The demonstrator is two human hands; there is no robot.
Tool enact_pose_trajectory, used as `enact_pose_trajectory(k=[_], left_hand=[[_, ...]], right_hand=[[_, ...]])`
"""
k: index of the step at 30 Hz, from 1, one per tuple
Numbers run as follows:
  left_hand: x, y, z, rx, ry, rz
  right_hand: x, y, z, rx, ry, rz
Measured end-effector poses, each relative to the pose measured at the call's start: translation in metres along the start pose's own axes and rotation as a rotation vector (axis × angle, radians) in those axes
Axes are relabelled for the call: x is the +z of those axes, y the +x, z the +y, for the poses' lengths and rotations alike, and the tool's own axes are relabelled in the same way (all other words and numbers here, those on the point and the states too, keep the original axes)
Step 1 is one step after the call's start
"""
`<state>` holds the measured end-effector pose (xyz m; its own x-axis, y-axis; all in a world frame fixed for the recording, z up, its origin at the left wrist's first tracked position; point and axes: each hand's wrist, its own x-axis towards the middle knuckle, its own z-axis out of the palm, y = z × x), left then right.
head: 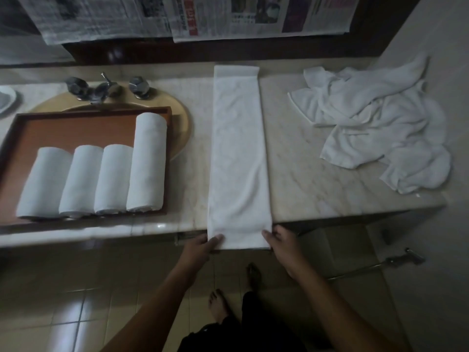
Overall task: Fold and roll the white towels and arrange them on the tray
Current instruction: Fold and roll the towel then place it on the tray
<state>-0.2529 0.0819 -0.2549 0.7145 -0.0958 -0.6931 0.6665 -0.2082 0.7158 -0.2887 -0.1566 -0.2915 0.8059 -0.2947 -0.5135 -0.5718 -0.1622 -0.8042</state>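
Observation:
A white towel (238, 153), folded into a long narrow strip, lies across the marble counter from the back wall to the front edge, its near end hanging slightly over. My left hand (200, 246) pinches the near left corner with the thumb on top. My right hand (280, 243) pinches the near right corner the same way. To the left sits a brown wooden tray (63, 127) holding several rolled white towels (114, 179) side by side; the rightmost roll is longer. A heap of unfolded white towels (380, 123) lies at the right end of the counter.
The tray partly covers a tan sink basin (181, 123) with chrome taps (101, 88) behind it. Newspaper sheets (203, 16) hang above the counter. A white dish edge (6, 99) shows at far left. Below are the tiled floor, my bare feet and a metal rod (375, 266).

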Motion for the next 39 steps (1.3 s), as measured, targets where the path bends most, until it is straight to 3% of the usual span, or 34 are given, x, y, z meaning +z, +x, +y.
enact_pose_trajectory(k=[3,6,9,12,15,18,22,33,39], left_hand=[[-0.003,-0.008,-0.01,0.059,0.236,0.061],[-0.006,-0.018,-0.005,0.18,0.521,0.251],[0.002,-0.024,0.021,0.416,0.568,0.371],[0.022,-0.003,0.045,0.706,0.622,0.398],[0.043,0.043,0.06,0.835,0.846,0.293],[0.038,0.089,0.063,0.821,1.093,0.188],[0.023,0.126,0.079,0.796,1.26,0.231],[0.024,0.22,0.167,0.748,1.273,0.297],[0.029,0.217,0.177,0.742,1.215,0.353]], right_hand=[[-0.004,-0.003,0.009,-0.041,-0.066,0.093],[-0.004,-0.009,0.015,-0.053,-0.098,0.299],[-0.005,-0.018,0.0,-0.337,-0.202,0.495],[0.002,-0.012,-0.033,-0.569,-0.54,0.437],[0.018,0.021,-0.06,-0.578,-0.808,0.278],[0.021,0.068,-0.067,-0.587,-0.974,0.206],[0.008,0.115,-0.083,-0.599,-1.075,0.185],[0.002,0.237,-0.154,-0.678,-1.064,0.167],[0.004,0.236,-0.163,-0.708,-1.016,0.235]])
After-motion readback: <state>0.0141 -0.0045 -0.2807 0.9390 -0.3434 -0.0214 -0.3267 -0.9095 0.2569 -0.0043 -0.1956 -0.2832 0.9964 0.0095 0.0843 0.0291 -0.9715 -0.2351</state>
